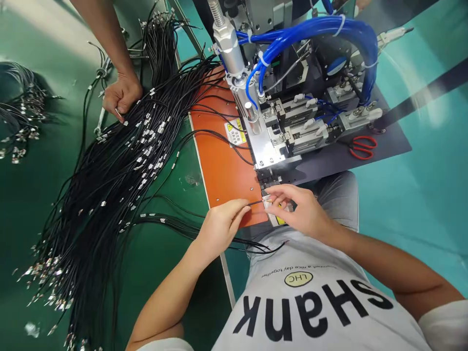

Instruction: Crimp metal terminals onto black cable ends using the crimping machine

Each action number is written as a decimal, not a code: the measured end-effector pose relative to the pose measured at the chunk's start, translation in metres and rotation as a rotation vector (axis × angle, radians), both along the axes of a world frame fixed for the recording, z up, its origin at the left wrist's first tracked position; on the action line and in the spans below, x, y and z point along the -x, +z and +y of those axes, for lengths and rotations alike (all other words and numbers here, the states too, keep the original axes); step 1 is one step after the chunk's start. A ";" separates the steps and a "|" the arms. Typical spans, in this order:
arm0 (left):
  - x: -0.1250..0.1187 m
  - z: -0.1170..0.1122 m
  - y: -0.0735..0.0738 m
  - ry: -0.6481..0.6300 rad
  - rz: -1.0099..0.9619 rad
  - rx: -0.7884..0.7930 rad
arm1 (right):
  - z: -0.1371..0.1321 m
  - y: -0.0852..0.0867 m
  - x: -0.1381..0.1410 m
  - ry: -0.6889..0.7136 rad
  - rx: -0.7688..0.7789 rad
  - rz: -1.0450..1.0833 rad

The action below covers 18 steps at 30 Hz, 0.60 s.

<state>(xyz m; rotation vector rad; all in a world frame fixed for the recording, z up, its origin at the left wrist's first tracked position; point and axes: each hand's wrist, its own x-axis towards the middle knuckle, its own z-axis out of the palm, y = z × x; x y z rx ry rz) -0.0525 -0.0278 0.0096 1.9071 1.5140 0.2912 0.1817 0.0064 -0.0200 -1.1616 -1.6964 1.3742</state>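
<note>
My left hand (223,224) pinches a thin black cable (255,203) between thumb and fingers, over the front edge of the orange plate (228,180). The cable's stripped end reaches toward my right hand (298,207). There, thumb and index finger stand apart around the cable end and the other fingers curl in; whether they touch the wires is hard to see. Beneath the right hand is a small metal block with a yellow label (281,220). Just beyond it stands the machine's bright metal head (268,151). More cable ends (268,249) hang near my lap.
Many black cables with metal-tipped ends (146,146) cover the green table (175,292). Another person's hand (122,95) rests above them, beside a wrench (100,119). Another cable bundle (25,107) lies far left. Thick blue hoses (318,27) arch over the machine; red-handled scissors (363,147) lie right.
</note>
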 end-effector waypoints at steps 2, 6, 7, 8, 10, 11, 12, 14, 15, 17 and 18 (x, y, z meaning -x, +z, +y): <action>-0.010 0.001 0.003 -0.025 0.034 -0.039 | 0.004 0.001 0.005 -0.010 -0.040 0.002; -0.034 0.012 0.004 -0.067 -0.018 -0.108 | 0.007 0.008 -0.001 -0.003 -0.086 -0.005; -0.039 0.015 0.002 -0.070 -0.083 -0.109 | 0.007 0.010 -0.004 -0.007 -0.083 -0.020; -0.043 0.017 0.001 -0.066 -0.157 -0.102 | 0.007 0.011 -0.008 -0.008 -0.069 -0.038; -0.048 0.022 -0.004 -0.038 -0.284 -0.071 | 0.009 0.013 -0.016 0.003 0.016 -0.043; -0.049 0.023 -0.006 -0.011 -0.325 -0.052 | 0.011 0.013 -0.020 0.015 0.094 -0.016; -0.049 0.024 -0.008 0.016 -0.356 -0.031 | 0.012 0.012 -0.024 0.026 0.190 0.030; -0.049 0.024 -0.010 0.065 -0.402 0.015 | 0.017 0.009 -0.030 0.029 0.389 0.145; -0.050 0.024 -0.011 0.087 -0.420 0.032 | 0.019 0.007 -0.031 0.027 0.465 0.195; -0.050 0.023 -0.010 0.119 -0.446 0.060 | 0.024 0.005 -0.032 0.029 0.542 0.262; -0.051 0.022 -0.009 0.129 -0.455 0.069 | 0.026 0.004 -0.031 0.029 0.554 0.285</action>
